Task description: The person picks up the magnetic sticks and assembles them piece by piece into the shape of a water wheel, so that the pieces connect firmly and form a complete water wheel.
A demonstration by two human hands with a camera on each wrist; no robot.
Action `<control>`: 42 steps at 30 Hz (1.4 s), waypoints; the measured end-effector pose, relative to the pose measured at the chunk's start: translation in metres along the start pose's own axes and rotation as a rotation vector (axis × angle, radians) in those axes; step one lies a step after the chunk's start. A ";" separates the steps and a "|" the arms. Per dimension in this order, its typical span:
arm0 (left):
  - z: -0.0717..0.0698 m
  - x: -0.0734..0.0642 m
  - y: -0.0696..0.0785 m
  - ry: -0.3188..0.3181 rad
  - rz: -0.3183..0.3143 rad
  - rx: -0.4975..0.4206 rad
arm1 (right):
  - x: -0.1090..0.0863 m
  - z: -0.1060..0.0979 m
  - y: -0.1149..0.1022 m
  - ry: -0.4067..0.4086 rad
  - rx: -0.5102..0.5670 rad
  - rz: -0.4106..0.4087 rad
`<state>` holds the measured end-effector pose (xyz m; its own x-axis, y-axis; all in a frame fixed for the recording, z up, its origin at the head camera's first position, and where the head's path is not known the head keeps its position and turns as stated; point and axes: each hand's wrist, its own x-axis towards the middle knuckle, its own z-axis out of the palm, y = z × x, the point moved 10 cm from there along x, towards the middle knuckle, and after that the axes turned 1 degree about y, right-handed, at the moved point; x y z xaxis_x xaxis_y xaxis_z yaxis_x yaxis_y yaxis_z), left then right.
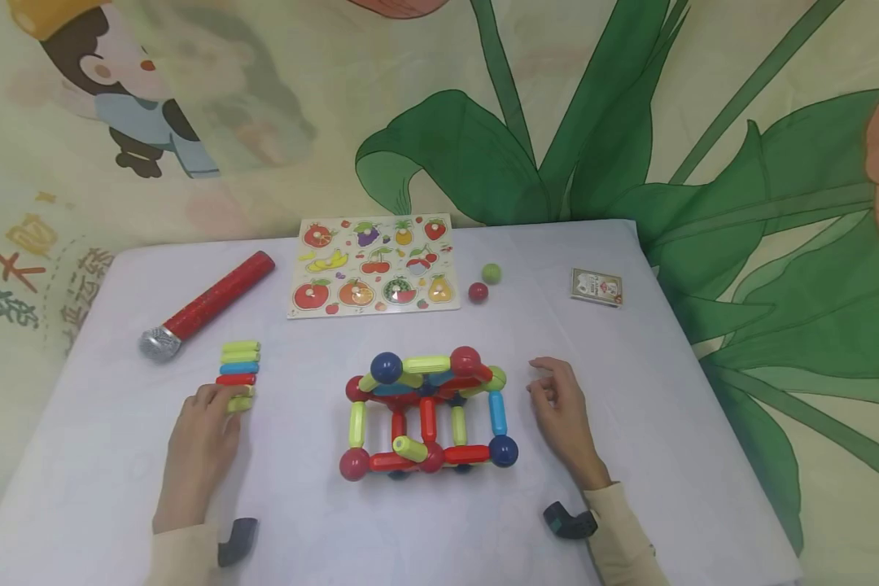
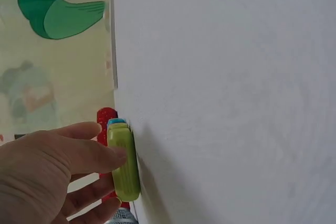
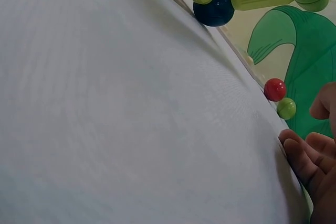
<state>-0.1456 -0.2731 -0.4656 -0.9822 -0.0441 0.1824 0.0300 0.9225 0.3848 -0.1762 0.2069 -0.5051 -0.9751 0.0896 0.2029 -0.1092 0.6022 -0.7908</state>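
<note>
My left hand is at the near end of a row of short magnetic rods, coloured lime, blue and red. In the left wrist view its thumb lies against a lime rod, with the fingers round the far side. The fingers partly cover the nearest rods. At the table's middle stands a built frame of rods and balls in red, blue and lime. To its right my right hand rests near the cloth, fingers loosely curled, holding nothing; part of it shows as fingers in the right wrist view.
A red microphone lies at the back left. A fruit picture board is behind the frame, with a red ball and a green ball beside it. A small card box lies at the back right.
</note>
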 end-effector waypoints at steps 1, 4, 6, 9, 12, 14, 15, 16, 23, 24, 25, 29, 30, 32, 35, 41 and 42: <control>0.000 0.001 -0.001 0.000 0.001 0.007 | 0.000 0.000 0.000 0.001 -0.002 0.003; 0.004 0.001 -0.003 -0.048 -0.033 0.017 | -0.001 0.001 0.002 0.001 -0.005 0.012; 0.006 0.000 -0.004 -0.072 -0.051 0.011 | -0.001 0.002 0.003 -0.001 -0.002 0.009; 0.005 -0.003 0.008 -0.052 -0.084 -0.139 | 0.000 0.001 0.002 0.000 0.002 -0.001; 0.004 -0.004 0.042 -0.053 -0.125 -0.496 | 0.000 -0.001 0.001 0.010 0.001 -0.017; 0.006 -0.006 0.074 -0.089 -0.154 -0.768 | 0.000 -0.002 0.001 0.016 0.000 -0.020; 0.007 -0.007 0.091 -0.123 -0.172 -0.885 | 0.000 -0.002 0.001 0.018 0.003 -0.021; 0.009 -0.009 0.108 -0.165 -0.185 -0.972 | 0.000 -0.002 0.001 0.017 0.007 -0.019; 0.012 -0.013 0.169 -0.292 -0.196 -1.221 | 0.000 0.001 0.003 -0.002 0.011 0.004; 0.014 -0.012 0.171 -0.299 -0.197 -1.233 | 0.000 0.001 0.003 -0.003 0.004 0.004; 0.016 -0.012 0.174 -0.309 -0.197 -1.243 | 0.000 0.001 0.003 -0.004 0.003 0.005; 0.022 -0.013 0.180 -0.348 -0.202 -1.265 | 0.000 0.000 0.003 -0.005 0.012 -0.001; 0.022 -0.012 0.181 -0.359 -0.193 -1.266 | 0.000 0.000 0.003 -0.004 0.016 -0.001; 0.024 -0.011 0.184 -0.380 -0.174 -1.263 | 0.000 0.000 0.004 -0.002 0.019 -0.001; 0.025 -0.010 0.187 -0.401 -0.148 -1.261 | 0.000 -0.001 0.004 -0.001 0.015 0.000; 0.025 -0.009 0.184 -0.391 -0.147 -1.215 | 0.000 0.000 0.002 0.001 0.005 -0.004; 0.024 -0.009 0.180 -0.372 -0.155 -1.182 | 0.000 0.000 0.002 0.000 0.006 -0.004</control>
<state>-0.1360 -0.0969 -0.4198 -0.9773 0.1674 -0.1301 -0.1320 -0.0002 0.9912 -0.1762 0.2080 -0.5069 -0.9746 0.0877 0.2062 -0.1141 0.5977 -0.7936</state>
